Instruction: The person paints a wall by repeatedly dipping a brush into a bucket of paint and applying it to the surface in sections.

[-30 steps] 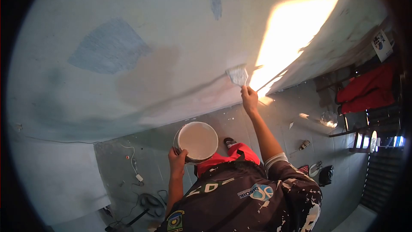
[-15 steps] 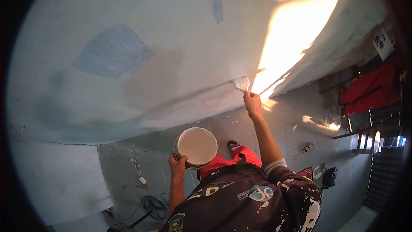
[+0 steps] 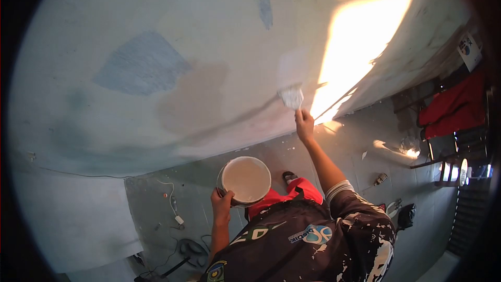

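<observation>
My right hand (image 3: 304, 124) is closed round the handle of a wide brush (image 3: 291, 96), whose pale bristles lie against the wall (image 3: 245, 31) just left of the sunlit patch. Down at the left, my left hand (image 3: 222, 203) grips the rim of a round bucket (image 3: 246, 180) with pale paint or a similar liquid inside, its thumb over the edge. Blue-grey patches (image 3: 143, 63) mark the wall at the upper left and top middle.
A cable with a white plug (image 3: 179, 219) and a black looped object (image 3: 193, 252) lie on the floor (image 3: 344, 151) at the lower left. At the right are red cloth (image 3: 454, 105) on a rack, a stool (image 3: 463, 172) and a black bag (image 3: 406, 216).
The brush has tilted and its bristles spread more on the wall, with my right hand slightly lower. The bucket and my left hand appear a little further right, as does most of the view.
</observation>
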The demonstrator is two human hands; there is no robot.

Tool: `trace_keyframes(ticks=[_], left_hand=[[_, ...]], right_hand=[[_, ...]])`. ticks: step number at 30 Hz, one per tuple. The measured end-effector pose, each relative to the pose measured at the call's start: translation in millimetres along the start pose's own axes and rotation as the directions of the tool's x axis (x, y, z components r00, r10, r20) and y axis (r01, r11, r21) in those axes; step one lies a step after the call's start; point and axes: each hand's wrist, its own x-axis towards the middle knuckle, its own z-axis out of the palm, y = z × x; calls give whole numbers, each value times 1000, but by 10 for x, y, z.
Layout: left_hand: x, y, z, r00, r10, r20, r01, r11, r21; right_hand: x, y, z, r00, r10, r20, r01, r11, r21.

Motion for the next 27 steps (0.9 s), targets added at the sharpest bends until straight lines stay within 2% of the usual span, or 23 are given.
trace_keyframes(ticks=[1,3,4,6,7,9,10,12,13,15,19,21,22,25,26,27], left_hand=[[7,-11,2,1000,-10,-12,11,1000,16],[-10,2,17,1000,-7,-20,7,1000,5],[-25,2,20,1000,-13,-28,13,1000,-3],[-2,-18,16,999,-10,-42,11,1000,26],[7,-33,9,999,-9,-54,11,999,53],[1,-81,-20,998,-7,-56,10,998,59],[16,-96,-26,998,-4,-62,8,998,62],[6,-93,-23,998,-8,-59,10,999,37],[-18,-101,-31,998,-14,-61,15,1000,18],[6,-154,-57,998,-14,-69,14,1000,2],[43,-198,-57,999,18,-33,-19,1000,-12],[47,-200,-49,999,36,-5,-36,999,-10],[75,-184,-43,998,60,17,-59,998,-12],[151,-252,-91,998,56,31,-59,994,95],[137,-226,-76,998,57,34,-61,993,98],[92,-179,-51,999,31,29,-33,996,79]], right_hand=[[-89,351,29,999,34,-3,-34,992,-125],[-282,747,58,981,190,-34,-192,947,-256],[-316,918,59,981,190,-33,-192,948,-255],[-343,1027,42,845,534,3,-515,816,-262],[-343,1078,30,844,536,1,-517,815,-262],[-290,814,-44,740,672,19,-654,726,-215],[-205,693,-80,743,669,15,-651,728,-215],[-25,435,-159,858,513,1,-507,848,-155],[30,279,-230,859,512,1,-505,848,-160],[130,-370,-394,934,354,-52,-358,925,-130],[62,-1811,-836,991,130,31,-131,991,26],[99,-2243,-961,998,0,64,-13,979,203],[144,-2352,-981,995,-66,78,37,945,326],[291,-2391,-892,991,-118,60,81,902,423],[361,-2217,-825,993,-63,97,20,919,393],[449,-1818,-718,996,-53,75,27,948,316]])
